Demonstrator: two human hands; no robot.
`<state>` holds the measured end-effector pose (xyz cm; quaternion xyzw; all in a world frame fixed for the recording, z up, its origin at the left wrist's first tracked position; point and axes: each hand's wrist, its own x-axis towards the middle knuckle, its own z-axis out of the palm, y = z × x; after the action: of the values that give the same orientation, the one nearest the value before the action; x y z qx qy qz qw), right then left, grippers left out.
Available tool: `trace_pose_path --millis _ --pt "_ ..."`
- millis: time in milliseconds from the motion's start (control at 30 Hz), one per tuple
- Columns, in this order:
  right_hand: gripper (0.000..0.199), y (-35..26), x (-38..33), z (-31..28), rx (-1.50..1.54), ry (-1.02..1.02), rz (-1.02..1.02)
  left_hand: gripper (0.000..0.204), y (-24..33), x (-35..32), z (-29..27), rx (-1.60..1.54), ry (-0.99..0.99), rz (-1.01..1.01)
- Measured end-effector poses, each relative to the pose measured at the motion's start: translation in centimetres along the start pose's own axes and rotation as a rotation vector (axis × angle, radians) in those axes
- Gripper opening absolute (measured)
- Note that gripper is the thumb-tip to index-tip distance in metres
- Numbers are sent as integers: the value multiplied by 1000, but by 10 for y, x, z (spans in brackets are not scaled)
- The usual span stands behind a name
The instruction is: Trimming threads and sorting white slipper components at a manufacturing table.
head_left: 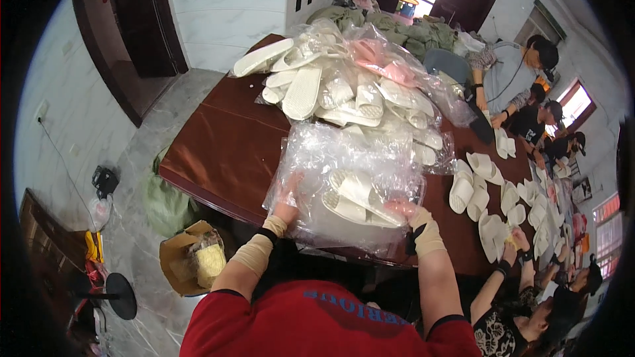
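A pair of white slippers lies at the table's near edge, overlaid or wrapped by clear plastic bags; whether it is fully inside one cannot be made out. My right hand is closed on the right end of the slippers, its fingertips partly under the film. On the left side of the plastic, my left hand pinches a clear bag, with its fingers blurred by the shiny film. Just beyond both hands rises a big heap of bagged white slippers, with a few pink slippers on top.
Loose white slippers spread along the brown table to my right. A co-worker's hands handle a slipper there, and several people work farther along. An open cardboard box stands on the floor at my left, beside a green sack.
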<state>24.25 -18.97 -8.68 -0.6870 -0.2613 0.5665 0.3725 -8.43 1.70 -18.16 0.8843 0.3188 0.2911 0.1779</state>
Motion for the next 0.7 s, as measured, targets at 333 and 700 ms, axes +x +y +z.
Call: trace_pose_path --millis 333,700 --pt "50 13 12 -10 211 45 -160 37 27 19 -100 -833 -6 -524" --pt "36 31 -26 -28 231 236 -369 56 65 33 -91 208 54 100"
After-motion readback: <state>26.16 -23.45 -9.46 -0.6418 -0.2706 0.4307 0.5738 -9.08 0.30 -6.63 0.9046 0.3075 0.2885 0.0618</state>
